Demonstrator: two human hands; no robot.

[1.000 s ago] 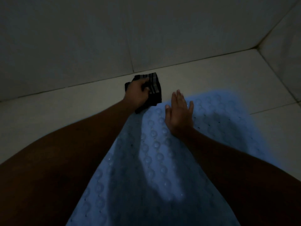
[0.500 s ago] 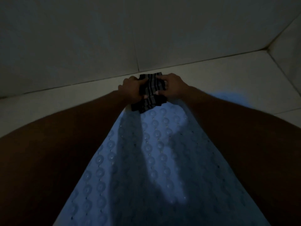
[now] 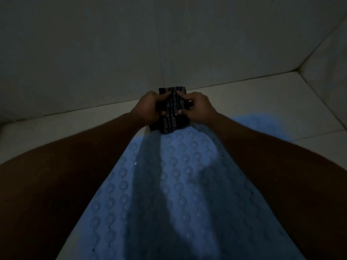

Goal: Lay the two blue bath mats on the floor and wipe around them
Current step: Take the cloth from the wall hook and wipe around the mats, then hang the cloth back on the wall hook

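A blue bath mat (image 3: 174, 184) with rows of round suction cups lies flat on the pale tiled floor (image 3: 253, 98), running from the bottom of the view to the far middle. At its far end both hands hold a dark striped cloth (image 3: 171, 109). My left hand (image 3: 148, 107) grips the cloth's left side and my right hand (image 3: 197, 107) grips its right side, thumbs on top. Only one mat is clearly in view; my forearms cover its left and right edges.
A pale tiled wall (image 3: 112, 53) rises just beyond the cloth, and a second wall (image 3: 330, 72) meets it at the far right corner. The room is dim. Bare floor tiles show left and right of the mat.
My right hand has lifted off the mat and joined my left hand on the cloth. The cloth now sits between both hands at the mat's far end.
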